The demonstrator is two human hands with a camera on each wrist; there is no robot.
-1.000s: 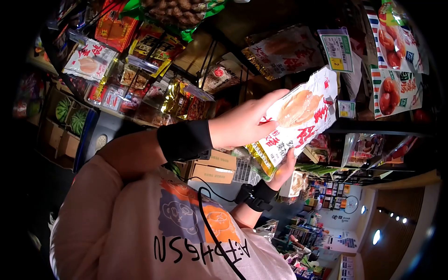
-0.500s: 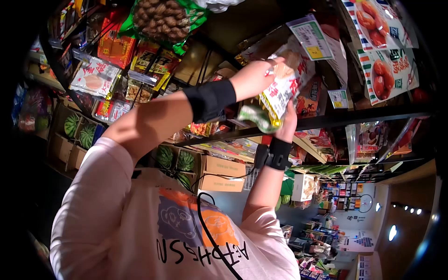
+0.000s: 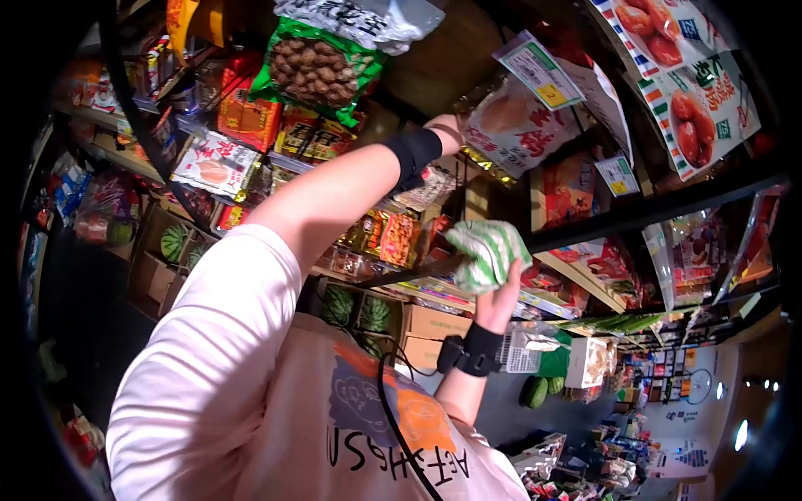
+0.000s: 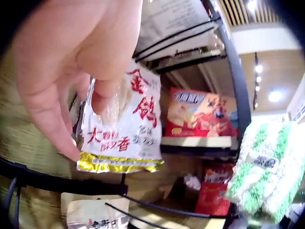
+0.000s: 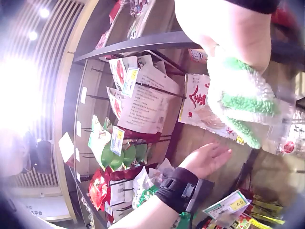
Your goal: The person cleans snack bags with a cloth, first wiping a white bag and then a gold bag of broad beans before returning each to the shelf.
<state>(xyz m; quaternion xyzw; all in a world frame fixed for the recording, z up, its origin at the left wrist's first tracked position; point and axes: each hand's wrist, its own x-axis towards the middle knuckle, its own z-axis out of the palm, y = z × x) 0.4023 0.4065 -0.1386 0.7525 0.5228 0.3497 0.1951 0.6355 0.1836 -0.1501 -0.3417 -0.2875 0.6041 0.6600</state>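
Observation:
A white packet with red characters and a gold lower edge [image 4: 138,114] hangs on the shelf rack, printed with a picture of pale seeds or nuts. My left hand [image 4: 81,67] is at its side edge, a fingertip overlapping its front in the left wrist view. From the right wrist view, the fingers of this left hand [image 5: 207,160] look extended and loose beside the packet. Lower down, my right hand [image 3: 499,302] grips a folded green-and-white striped towel [image 3: 489,255], thumb against its near side. A pale paper band [image 4: 261,161] shows on the towel.
Price tags [image 3: 543,71] stick out in front of the rack. A green bag of brown nuts [image 3: 313,71] hangs beside my left forearm. Black shelf bars [image 3: 652,209] run past my right hand. Watermelons [image 3: 338,305] and cardboard boxes [image 3: 434,321] are lower down.
Both hands held the white packet; it now hangs at the rack and my left hand has loosened from it. The right hand has moved away from the packet with the striped towel.

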